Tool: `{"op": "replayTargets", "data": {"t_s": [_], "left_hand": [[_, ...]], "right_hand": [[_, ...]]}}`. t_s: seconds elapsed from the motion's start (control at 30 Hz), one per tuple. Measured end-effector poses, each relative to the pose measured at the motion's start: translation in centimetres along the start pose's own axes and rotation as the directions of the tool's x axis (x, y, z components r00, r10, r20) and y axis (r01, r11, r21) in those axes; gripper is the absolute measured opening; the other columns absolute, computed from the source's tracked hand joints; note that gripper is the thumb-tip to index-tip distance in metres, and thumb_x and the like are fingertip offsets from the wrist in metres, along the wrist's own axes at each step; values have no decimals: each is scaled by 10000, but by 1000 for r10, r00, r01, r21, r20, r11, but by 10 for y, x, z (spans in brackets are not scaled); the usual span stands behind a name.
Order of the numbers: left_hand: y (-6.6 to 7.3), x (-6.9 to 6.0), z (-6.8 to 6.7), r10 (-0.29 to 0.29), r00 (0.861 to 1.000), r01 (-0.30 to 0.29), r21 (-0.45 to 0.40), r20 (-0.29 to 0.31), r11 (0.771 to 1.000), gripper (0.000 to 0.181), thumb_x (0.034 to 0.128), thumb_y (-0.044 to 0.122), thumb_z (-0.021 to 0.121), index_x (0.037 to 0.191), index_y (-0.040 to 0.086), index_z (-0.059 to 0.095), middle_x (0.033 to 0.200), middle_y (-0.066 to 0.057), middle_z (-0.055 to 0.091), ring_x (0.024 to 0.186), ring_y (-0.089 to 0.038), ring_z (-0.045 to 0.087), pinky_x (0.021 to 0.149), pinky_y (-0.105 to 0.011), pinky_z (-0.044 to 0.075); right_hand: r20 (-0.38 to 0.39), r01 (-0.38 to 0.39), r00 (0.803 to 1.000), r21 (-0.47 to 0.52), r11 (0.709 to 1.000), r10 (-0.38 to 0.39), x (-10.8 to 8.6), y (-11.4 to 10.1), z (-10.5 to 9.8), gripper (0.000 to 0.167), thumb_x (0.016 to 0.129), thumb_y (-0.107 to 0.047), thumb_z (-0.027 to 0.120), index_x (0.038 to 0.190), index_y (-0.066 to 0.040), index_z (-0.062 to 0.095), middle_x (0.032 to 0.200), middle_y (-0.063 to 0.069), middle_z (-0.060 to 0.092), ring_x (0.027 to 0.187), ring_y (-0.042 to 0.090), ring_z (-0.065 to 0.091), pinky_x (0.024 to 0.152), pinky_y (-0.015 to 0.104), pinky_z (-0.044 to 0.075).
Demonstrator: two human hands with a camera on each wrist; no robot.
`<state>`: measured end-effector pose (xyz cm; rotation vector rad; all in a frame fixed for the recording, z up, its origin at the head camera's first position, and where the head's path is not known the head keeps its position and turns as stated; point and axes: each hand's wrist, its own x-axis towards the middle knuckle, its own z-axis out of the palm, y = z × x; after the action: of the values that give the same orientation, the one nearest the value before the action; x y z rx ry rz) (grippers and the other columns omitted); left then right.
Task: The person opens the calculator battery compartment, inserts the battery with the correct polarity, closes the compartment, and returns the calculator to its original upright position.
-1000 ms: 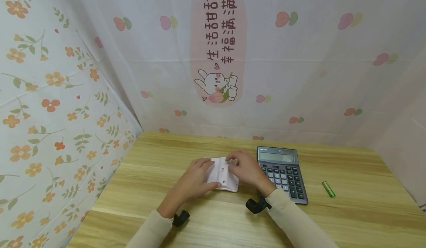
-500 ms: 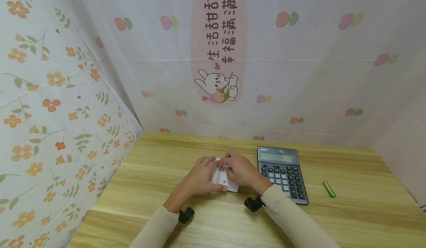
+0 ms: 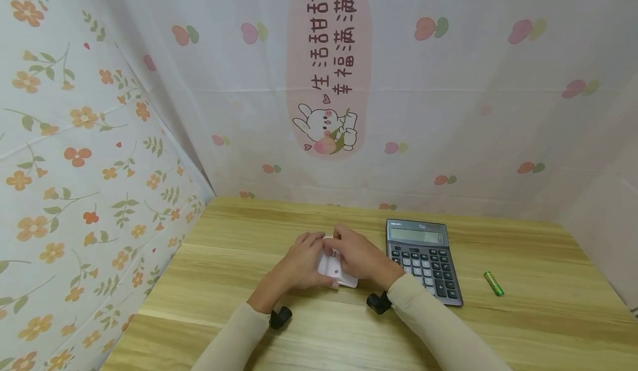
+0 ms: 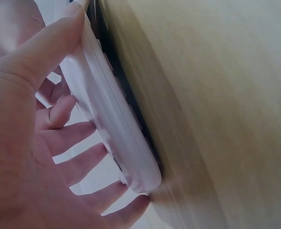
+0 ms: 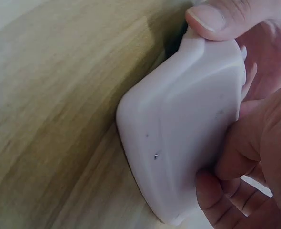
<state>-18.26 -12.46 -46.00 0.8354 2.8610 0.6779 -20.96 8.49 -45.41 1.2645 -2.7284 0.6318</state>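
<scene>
A small pale pink calculator (image 3: 344,278) lies back side up on the table, with key-like bumps along its underside in the left wrist view. My left hand (image 3: 299,263) holds it from the left, thumb (image 4: 45,47) on the near edge and fingers spread to the far edge. From the right, my right hand (image 3: 356,253) bends its fingers onto the raised back of the calculator (image 5: 193,109). Their exact contact near the far end is partly hidden. A small screw hole (image 5: 155,156) shows on the back.
Just right of my right hand lies a larger grey calculator (image 3: 421,260), keys up. A green battery (image 3: 493,283) rests farther right on the wooden table (image 3: 329,332). Patterned cloth (image 3: 408,99) hangs behind the table and along its left side.
My left hand has shifted right over the pale pink calculator, covering more of it. The right hand has moved slightly left, its fingers closer to the left hand's fingers.
</scene>
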Motion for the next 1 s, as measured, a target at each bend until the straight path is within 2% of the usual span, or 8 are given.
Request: {"op": "replayTargets", "data": {"t_s": [0.27, 0.53, 0.77, 1.0], "left_hand": [[-1, 1, 0, -4, 1000, 4, -16, -3, 1000, 983, 838, 529, 953, 1566, 14, 539, 1659, -230, 462, 1535, -536, 366, 1238, -664, 327], [0, 0, -2, -11, 1000, 11, -10, 10, 1000, 1022, 841, 515, 954, 1600, -2, 505, 1661, -241, 456, 1543, -535, 362, 1244, -665, 317], [0, 0, -1, -17, 1000, 17, -6, 10, 1000, 998, 837, 524, 957, 1597, 35, 534, 1654, -244, 463, 1529, -552, 374, 1212, -696, 349], [-1, 1, 0, -12, 1000, 12, 7, 11, 1000, 982, 827, 521, 963, 1582, 45, 552, 1652, -240, 467, 1531, -533, 386, 1228, -674, 340]], "right_hand": [[9, 16, 1000, -11, 1000, -16, 1, 0, -1, 328, 920, 171, 661, 1038, -133, 692, 1002, 13, 472, 802, 167, 502, 698, 263, 484], [7, -3, 1000, 3, 1000, 3, 0, 0, -1, 365, 898, 170, 667, 1096, -135, 702, 1087, 34, 488, 851, 184, 548, 725, 275, 513], [-21, -33, 999, 27, 999, 33, -5, 3, -2, 350, 989, 83, 633, 1250, -126, 738, 1145, 31, 557, 885, 166, 572, 746, 302, 531], [-33, -38, 999, 46, 998, 39, -12, 4, -8, 258, 986, -28, 700, 1216, -140, 734, 1199, 32, 613, 968, 192, 602, 834, 398, 552]]}}
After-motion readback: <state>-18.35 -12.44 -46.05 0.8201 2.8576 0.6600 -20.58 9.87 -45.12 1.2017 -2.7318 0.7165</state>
